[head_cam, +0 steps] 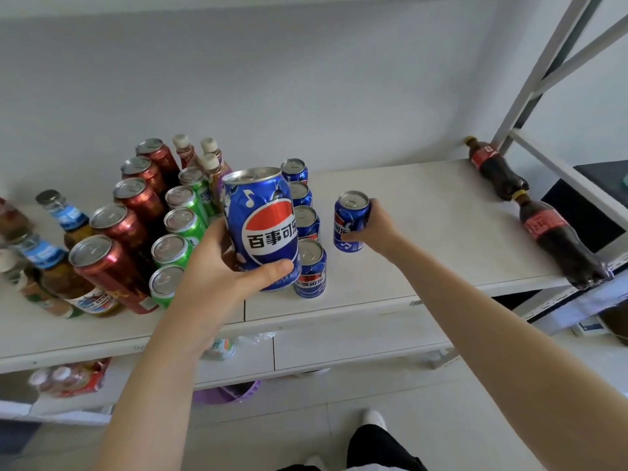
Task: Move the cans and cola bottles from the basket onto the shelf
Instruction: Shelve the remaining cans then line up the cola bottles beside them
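Observation:
My left hand [217, 266] grips a blue Pepsi can [261, 226] and holds it in the air above the white shelf [424, 239]. My right hand [377, 226] grips a second blue Pepsi can [350, 220] that stands upright on the shelf. Between the two, a row of several blue cans [307, 226] runs from front to back. Two cola bottles [557, 239] lie on their sides at the shelf's right end. The basket shows only as a purple rim [234, 392] below the shelf.
Rows of green cans [180, 229] and red cans [125, 239] stand left of the blue row, with glass bottles [68, 253] further left and small capped bottles [204, 158] behind. A grey metal upright [530, 93] frames the right end. A lower shelf holds packaged goods [71, 377].

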